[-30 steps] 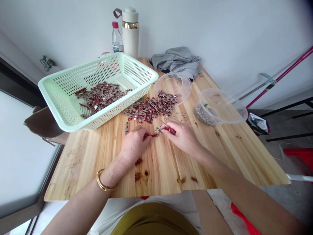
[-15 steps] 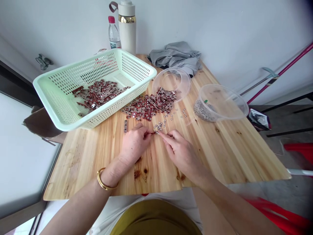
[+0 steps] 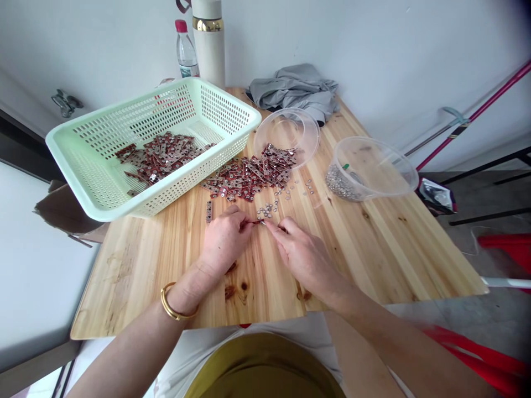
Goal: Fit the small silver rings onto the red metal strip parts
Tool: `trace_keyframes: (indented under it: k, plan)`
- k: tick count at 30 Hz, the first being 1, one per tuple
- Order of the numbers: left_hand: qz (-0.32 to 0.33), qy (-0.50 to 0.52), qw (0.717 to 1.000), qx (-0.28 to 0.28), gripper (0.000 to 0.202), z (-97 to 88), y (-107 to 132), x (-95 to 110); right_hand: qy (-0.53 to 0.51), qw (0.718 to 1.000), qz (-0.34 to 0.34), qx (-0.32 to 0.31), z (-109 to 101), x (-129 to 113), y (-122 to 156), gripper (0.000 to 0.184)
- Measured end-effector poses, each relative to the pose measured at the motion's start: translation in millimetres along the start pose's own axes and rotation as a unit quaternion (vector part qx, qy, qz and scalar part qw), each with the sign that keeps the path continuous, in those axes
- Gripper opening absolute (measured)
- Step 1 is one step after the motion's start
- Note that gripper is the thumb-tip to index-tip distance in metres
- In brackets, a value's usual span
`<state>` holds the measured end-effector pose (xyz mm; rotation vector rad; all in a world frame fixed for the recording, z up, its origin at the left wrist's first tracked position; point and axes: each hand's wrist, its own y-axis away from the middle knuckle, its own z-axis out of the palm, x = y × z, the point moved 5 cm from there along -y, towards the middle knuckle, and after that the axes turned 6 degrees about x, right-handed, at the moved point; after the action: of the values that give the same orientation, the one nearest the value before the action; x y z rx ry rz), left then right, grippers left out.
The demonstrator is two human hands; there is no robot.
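While your left hand [image 3: 224, 239] pinches one small red strip [image 3: 254, 222] at frame centre, fingers closed on it just above the bench [image 3: 373, 249], your right hand [image 3: 301, 251] meets it from the right, fingertips drawn together at the strip's free end. Right fingers look closed on something tiny; too small to tell whether it's a stud or a tool tip.

Step in hand, as I read it: fitting a stud into the strip. Both hands touch at the strip, low over the bench.

Stock around you:
- Loose studs [image 3: 267, 209] just above your fingertips, centre frame.
- Pile of strips [image 3: 249, 177] further up, spilling from the tipped bowl [image 3: 286, 132].
- Second bowl [image 3: 373, 171] at right with more metal bits in it.
- Basket [image 3: 103, 199] upper left, strips lying in it.
- One lone strip [image 3: 208, 211] on the bench just left of your left hand.

Next move, my guess: needs the stud lined up with a hole in the strip, left pinch held firm so the strip doesn't twist. Parts are tiny, so a slip sends the stud rolling across the bench. Keep the work low.
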<state>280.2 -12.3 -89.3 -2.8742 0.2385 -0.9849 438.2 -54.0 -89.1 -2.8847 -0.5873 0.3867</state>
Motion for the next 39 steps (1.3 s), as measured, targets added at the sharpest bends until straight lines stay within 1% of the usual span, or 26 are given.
trace_keyframes:
  k: [3, 6, 8, 10, 13, 16, 19, 21, 24, 26, 32, 35, 39]
  plan:
    - [0.002, -0.004, 1.0, 0.001, 0.012, -0.6, 0.6, 0.1, -0.072, 0.997, 0.009, 0.014, -5.1, 5.5, -4.9, 0.04]
    - [0.008, 0.002, 1.0, 0.003, 0.01, -1.2, 0.1, -0.9, -0.157, 0.983, 0.051, 0.079, -11.8, 19.5, -15.8, 0.025]
    - [0.014, 0.01, 1.0, 0.009, 0.009, -1.7, -0.9, -2.5, -0.172, 0.976, 0.073, 0.11, -11.1, 27.9, -24.1, 0.014]
    - [0.023, 0.018, 0.999, 0.013, 0.009, -2.0, -1.8, -4.2, -0.164, 0.978, 0.078, 0.105, -5.6, 31.6, -32.0, 0.008]
    - [0.039, 0.026, 0.999, 0.017, 0.008, -2.3, -2.1, -5.9, -0.137, 0.984, 0.082, 0.084, 1.8, 32.7, -40.0, 0.007]
    - [0.051, 0.032, 0.998, 0.015, 0.009, -2.0, -1.3, -6.0, -0.137, 0.985, 0.079, 0.066, 2.0, 31.4, -43.3, 0.01]
    - [0.046, 0.033, 0.998, 0.01, 0.009, -0.9, -0.8, -6.4, -0.163, 0.982, 0.058, 0.075, -4.8, 24.9, -43.2, 0.01]
    - [0.041, 0.03, 0.999, 0.008, 0.01, -0.3, -0.9, -6.7, -0.162, 0.982, 0.027, 0.088, -9.3, 15.8, -42.2, 0.009]
    - [0.041, 0.035, 0.999, 0.001, 0.011, -0.5, -1.3, -6.4, -0.106, 0.991, -0.016, 0.08, -8.8, 1.0, -41.8, 0.014]
    - [0.039, 0.048, 0.998, -0.007, 0.014, -1.6, -1.8, -6.5, -0.066, 0.995, -0.024, 0.066, -5.1, -4.2, -43.1, 0.017]
    - [0.025, 0.065, 0.995, -0.066, 0.018, -3.2, -3.9, -6.6, -0.026, 0.999, -0.031, 0.026, 1.3, -5.4, -47.4, 0.017]
    - [0.022, 0.054, 0.996, -0.061, 0.019, -3.6, -4.3, -6.1, -0.024, 0.999, -0.037, 0.02, 0.1, -6.6, -46.8, 0.017]
    - [0.016, 0.021, 0.998, -0.053, 0.014, -2.7, -4.0, -5.9, -0.008, 0.997, -0.062, 0.037, -0.7, -12.6, -40.4, 0.021]
